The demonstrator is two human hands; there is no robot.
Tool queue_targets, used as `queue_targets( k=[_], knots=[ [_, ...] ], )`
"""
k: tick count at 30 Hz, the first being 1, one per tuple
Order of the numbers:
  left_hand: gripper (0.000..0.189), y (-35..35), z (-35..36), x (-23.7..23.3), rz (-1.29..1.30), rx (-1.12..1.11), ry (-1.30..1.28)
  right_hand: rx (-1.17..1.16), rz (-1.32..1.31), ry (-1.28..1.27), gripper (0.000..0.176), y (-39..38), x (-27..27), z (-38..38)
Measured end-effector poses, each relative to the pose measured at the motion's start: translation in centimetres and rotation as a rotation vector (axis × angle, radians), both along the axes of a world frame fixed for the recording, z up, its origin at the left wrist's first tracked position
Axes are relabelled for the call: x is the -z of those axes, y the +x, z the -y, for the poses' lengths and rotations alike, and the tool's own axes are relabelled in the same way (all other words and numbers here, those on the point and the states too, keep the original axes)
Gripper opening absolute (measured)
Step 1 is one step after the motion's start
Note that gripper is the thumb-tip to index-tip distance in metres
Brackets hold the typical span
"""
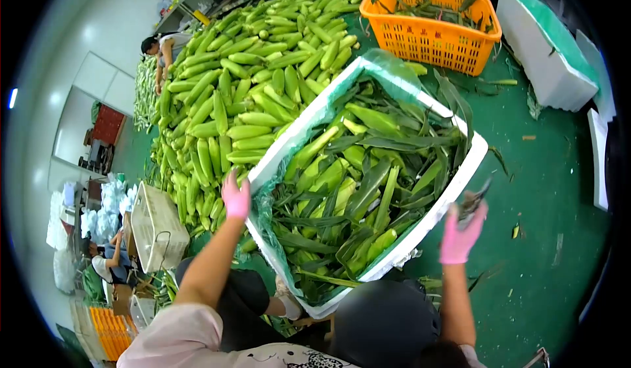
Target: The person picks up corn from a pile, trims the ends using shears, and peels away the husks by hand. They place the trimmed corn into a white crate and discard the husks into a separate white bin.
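A white foam box [476, 154] lined with green plastic film stands in front of me, heaped with corn husks and long green leaves [368, 184]. My left hand [236, 196], in a pink glove, is at the box's left rim, its fingers stretched out and apart. Off the right rim is my right hand [462, 236], also gloved in pink. Its fingers are closed round a small knife-like tool [474, 200] with a narrow dark tip; motion blur hides its exact kind. Left of the box lies a big pile of green corn ears [250, 98].
An orange crate [430, 29] with leaf scraps stands behind the box. White foam boxes [545, 46] line the right side. A cream crate [158, 226] is at my left. Two other people work at the left [167, 47], [108, 259]. Leaf bits litter the green floor [532, 236].
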State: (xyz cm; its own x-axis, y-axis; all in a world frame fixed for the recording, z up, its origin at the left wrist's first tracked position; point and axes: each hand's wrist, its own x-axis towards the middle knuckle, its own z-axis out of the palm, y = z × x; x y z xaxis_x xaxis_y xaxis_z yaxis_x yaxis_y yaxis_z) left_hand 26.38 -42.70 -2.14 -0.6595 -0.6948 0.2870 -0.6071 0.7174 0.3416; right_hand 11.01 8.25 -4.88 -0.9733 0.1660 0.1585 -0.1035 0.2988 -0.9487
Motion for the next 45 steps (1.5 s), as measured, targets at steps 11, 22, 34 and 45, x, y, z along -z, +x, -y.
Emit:
queue_targets(
  k=[11, 22, 34, 45],
  knots=[
    [0.076, 1.7, -4.8, 0.4, 0.496, -0.286, 0.131, -0.036, -0.224, -0.01, 0.066, -5.1, 4.0, 5.1],
    [0.048, 15.8, -15.6, -10.1, -0.064, 0.325, 0.811, -0.424, 0.042, 0.645, 0.066, -9.3, -4.5, -0.1],
    [0.083, 52.8, -0.3, -0.2, 0.251, -1.02, 0.082, 0.196, 0.392, -0.332, 0.048, 18.9, -10.2, -14.5],
    [0.084, 46.2, -0.7, 12.1, 0.066, -0.693, 0.226, -0.061, -0.111, -0.159, 0.049, 21.6, -22.0, -8.6]
  ],
)
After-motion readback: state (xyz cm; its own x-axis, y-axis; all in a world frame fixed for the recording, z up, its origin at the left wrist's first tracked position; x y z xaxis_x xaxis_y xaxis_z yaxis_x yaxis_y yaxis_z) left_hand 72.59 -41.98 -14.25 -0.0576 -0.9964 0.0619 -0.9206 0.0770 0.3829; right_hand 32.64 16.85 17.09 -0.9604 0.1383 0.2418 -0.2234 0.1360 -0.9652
